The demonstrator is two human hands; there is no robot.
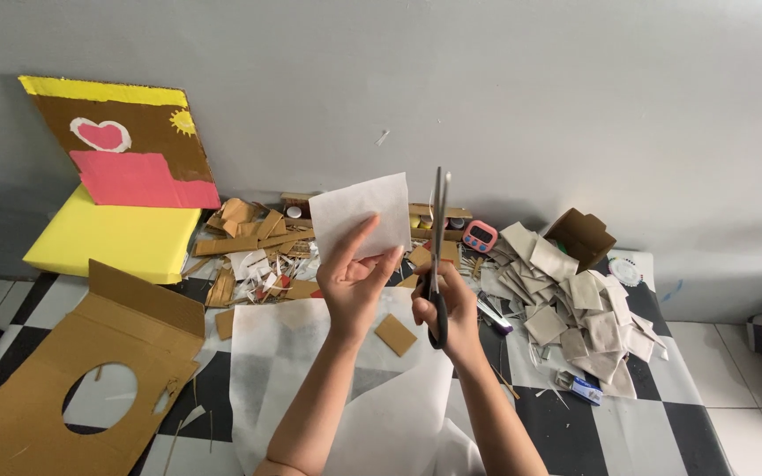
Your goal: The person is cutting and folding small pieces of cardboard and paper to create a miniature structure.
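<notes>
Head view: a white paper square [362, 214] is pinched in the left hand [354, 286], with scissors [437, 256] gripped upright in the right hand [448, 308].

Thumb and fingers are pressed on the square's near edge, raised above the large white sheet [346, 388]; the blades appear closed just right of it. For a clean cut, the paper is best kept taut and close to the blades. Cardboard scraps [249, 234] lie far left, beige squares [575, 304] right.

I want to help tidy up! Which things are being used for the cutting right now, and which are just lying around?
Being used:
- white paper piece, held in the left hand
- scissors, in the right hand

Lying about:
- big white paper sheet
- cardboard with a round hole
- pile of beige squares
- painted cardboard
- pink timer
</notes>
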